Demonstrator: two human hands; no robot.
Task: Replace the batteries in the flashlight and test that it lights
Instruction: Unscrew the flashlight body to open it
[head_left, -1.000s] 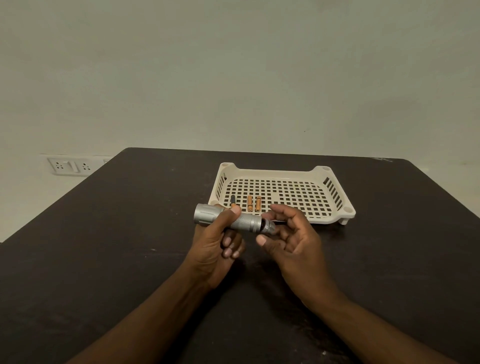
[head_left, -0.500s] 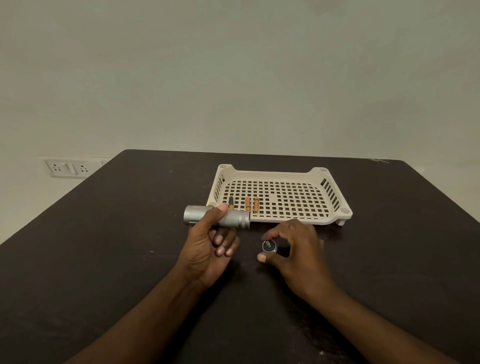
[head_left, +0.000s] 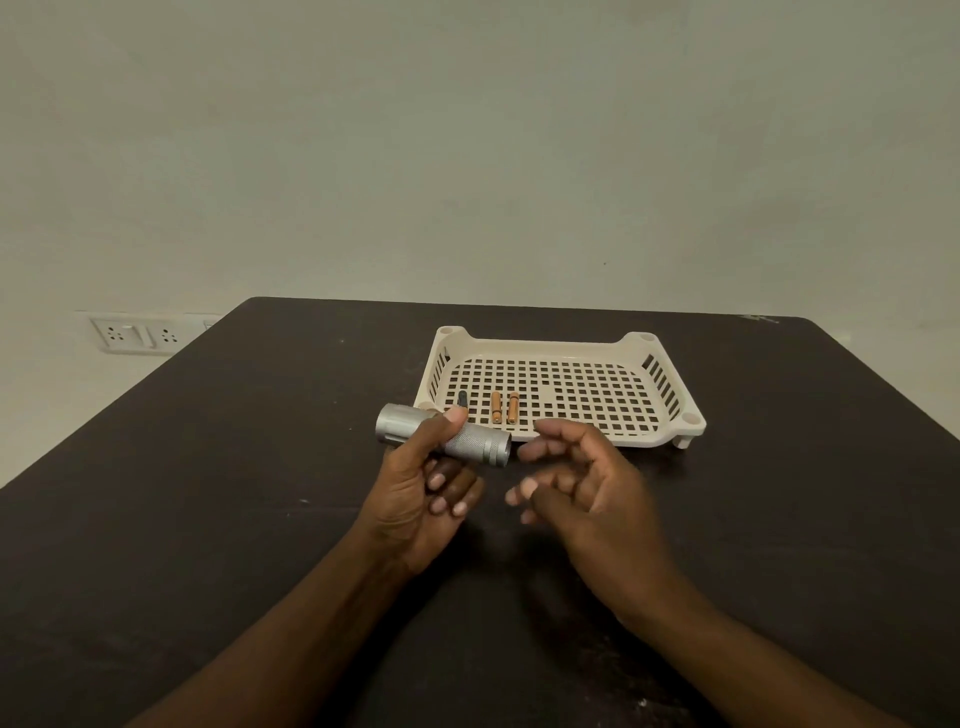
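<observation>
— While the left hand is gripping the flashlight around its middle, is the barrel lying level for a reason?

— It seems so. The thumb is pressing over the top and the fingers are curling underneath, so the body is hovering above the dark table, its tail end pointing right. That end is looking uncapped, which I judge is leaving it ready for batteries to slide out or in.

— And the right hand?

— It is hanging just beside that end, palm turned inward, fingers loosely bent and apart, holding nothing I can make out. It is blurring a little, so finer detail is escaping me.

— Where are the batteries waiting?

— Two orange batteries are lying side by side in the cream tray, near its front left, with a small dark piece beside them. Keeping them there is probably stopping them rolling away.
</observation>
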